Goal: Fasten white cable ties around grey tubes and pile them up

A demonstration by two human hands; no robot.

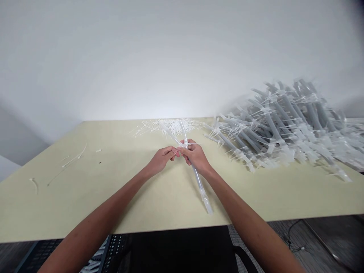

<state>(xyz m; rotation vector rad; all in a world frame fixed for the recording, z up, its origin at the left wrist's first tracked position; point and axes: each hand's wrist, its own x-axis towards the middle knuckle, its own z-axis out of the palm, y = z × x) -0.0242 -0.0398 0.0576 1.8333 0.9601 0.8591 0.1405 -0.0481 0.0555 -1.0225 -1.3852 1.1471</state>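
A clear plastic tube [197, 176] with a Y-shaped branch at its far end slants across the table in front of me. My right hand [196, 157] is closed around it just below the fork, where a thin white cable tie [192, 143] sticks out at the joint. Beside it, my left hand [163, 159] is pinched shut, its fingertips meeting those of the right hand. Whatever lies between the left fingers is too small and hidden to make out. The tube's near end carries a translucent sleeve [206, 201].
White cable ties [173, 126] lie heaped at the table's back edge. A large pile of similar branched tubes [270, 125] fills the right side. Several loose ties [74, 156] lie on the left. Below the front edge are a dark crate [109, 250] and a black chair [182, 248].
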